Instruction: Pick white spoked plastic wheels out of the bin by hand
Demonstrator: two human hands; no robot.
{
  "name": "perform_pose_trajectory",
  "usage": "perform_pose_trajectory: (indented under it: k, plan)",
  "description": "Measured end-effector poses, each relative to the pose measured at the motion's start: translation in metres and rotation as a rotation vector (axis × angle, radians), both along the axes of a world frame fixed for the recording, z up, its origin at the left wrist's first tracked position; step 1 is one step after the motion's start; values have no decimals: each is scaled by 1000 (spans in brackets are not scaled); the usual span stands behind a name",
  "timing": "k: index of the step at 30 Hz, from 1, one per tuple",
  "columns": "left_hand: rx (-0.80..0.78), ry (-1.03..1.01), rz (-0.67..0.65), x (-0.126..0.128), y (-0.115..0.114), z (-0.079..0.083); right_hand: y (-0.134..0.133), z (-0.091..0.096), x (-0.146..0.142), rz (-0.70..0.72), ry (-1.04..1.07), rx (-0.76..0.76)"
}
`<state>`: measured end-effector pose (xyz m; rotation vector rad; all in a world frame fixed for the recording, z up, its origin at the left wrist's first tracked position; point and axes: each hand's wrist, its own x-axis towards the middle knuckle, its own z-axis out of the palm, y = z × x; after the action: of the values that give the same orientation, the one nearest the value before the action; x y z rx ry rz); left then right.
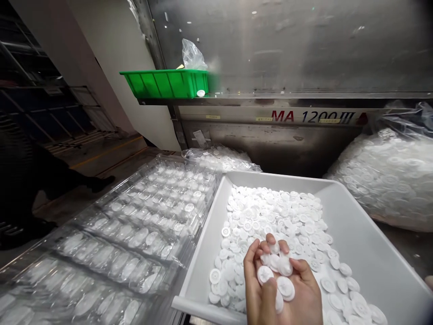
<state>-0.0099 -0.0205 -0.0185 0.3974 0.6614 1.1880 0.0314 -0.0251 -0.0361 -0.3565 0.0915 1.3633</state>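
Discs [286, 288] fill the left hand [302, 295], its fingers curled into a loose cup (probably against spilling; the right hand I cannot make out), over more in the grey tub [368, 230], with clear trays [145, 216] handy at ten o'clock.

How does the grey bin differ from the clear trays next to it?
The grey bin has opaque walls, while the clear trays are see-through plastic. The grey bin is one open space with white discs lying loose in a heap; the clear trays keep theirs in rows. The grey bin stands on the right, the clear trays on the left. Both hold white discs.
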Motion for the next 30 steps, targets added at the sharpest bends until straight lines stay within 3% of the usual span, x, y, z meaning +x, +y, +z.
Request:
perform_pose_trajectory:
  k: [4, 17, 25, 30]
  plan:
    - [-100, 15, -30, -9, 2, 2, 0, -3, -1, -22, -46, -20]
    - [-171, -152, -54, -1, -3, 8, -3, 7, -6, -71, -149, -58]
    - [-214, -222, -84, -12, 9, 1, -5, 25, -16, -190, -206, -29]
    - [-235, -217, -45, -15, 9, -11, -2, 27, -21, -274, -249, -15]
